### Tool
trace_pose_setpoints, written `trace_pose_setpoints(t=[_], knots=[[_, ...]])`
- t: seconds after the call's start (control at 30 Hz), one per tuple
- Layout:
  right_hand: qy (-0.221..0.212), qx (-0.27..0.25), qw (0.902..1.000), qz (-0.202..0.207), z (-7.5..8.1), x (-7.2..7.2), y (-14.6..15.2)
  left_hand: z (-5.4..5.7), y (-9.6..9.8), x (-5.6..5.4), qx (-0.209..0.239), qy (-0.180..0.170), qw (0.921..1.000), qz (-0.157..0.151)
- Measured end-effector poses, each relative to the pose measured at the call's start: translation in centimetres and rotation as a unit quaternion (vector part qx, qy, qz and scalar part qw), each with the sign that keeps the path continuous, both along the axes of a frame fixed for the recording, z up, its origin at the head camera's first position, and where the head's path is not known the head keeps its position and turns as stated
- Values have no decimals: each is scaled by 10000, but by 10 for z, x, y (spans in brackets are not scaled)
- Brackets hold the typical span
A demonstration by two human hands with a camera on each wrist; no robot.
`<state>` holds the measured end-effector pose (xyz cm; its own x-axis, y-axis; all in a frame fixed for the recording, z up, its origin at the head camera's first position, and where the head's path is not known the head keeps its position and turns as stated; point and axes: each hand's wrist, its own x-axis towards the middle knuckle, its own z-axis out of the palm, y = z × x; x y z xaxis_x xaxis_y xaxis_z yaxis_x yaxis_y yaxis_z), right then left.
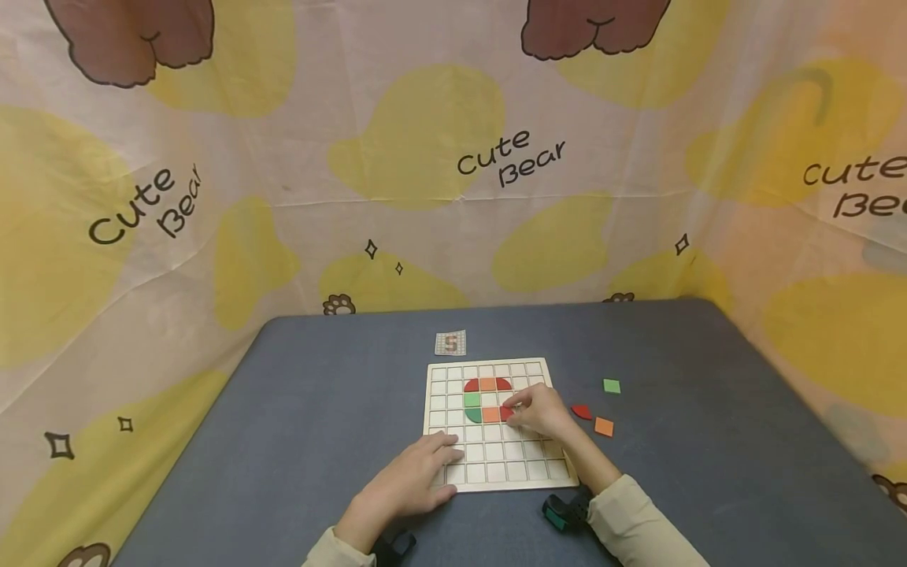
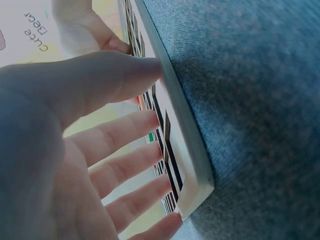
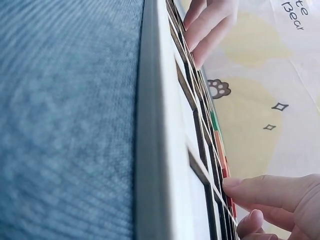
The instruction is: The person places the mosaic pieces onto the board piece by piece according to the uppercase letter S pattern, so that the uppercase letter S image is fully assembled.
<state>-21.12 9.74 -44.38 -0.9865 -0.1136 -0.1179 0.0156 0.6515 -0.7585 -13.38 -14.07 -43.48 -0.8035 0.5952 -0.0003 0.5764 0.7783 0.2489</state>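
A white gridded board (image 1: pixel 506 472) lies on the table, with several coloured tiles set in its cells. My right hand (image 1: pixel 540 411) is over the board's right half, thumb and fingertips pinching a red tile (image 1: pixel 505 413) at the end of the lower tile row. Beside that tile sit an orange square (image 1: pixel 490 414) and a dark green rounded tile (image 1: pixel 473 415). A light green square (image 1: pixel 472 399) lies above the latter. Along the top row are a red rounded tile (image 1: pixel 472 385), an orange square and another red one. My left hand (image 1: pixel 414 476) rests at the board's lower left corner, fingers extended.
Right of the board lie a light green square (image 1: pixel 612 386), a red rounded tile (image 1: pixel 582 412) and an orange square (image 1: pixel 604 427). A small patterned card (image 1: pixel 450 343) is behind the board. A printed cloth (image 1: pixel 425 157) hangs around the blue-grey table (image 1: pixel 319 378).
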Motion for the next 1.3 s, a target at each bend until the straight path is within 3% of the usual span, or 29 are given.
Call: trace_pose_setpoints(t=[0.6,1.07,1.3], knots=[[78,-96,9999,42,0,1,6,1,1,0,70,101,9999,-92],[303,-547,9978,205,10,5,23,0,-1,-2,21,-32,10000,-47],[143,-549,9983,165,12,5,31,0,-1,-1,8,-78,10000,-17]])
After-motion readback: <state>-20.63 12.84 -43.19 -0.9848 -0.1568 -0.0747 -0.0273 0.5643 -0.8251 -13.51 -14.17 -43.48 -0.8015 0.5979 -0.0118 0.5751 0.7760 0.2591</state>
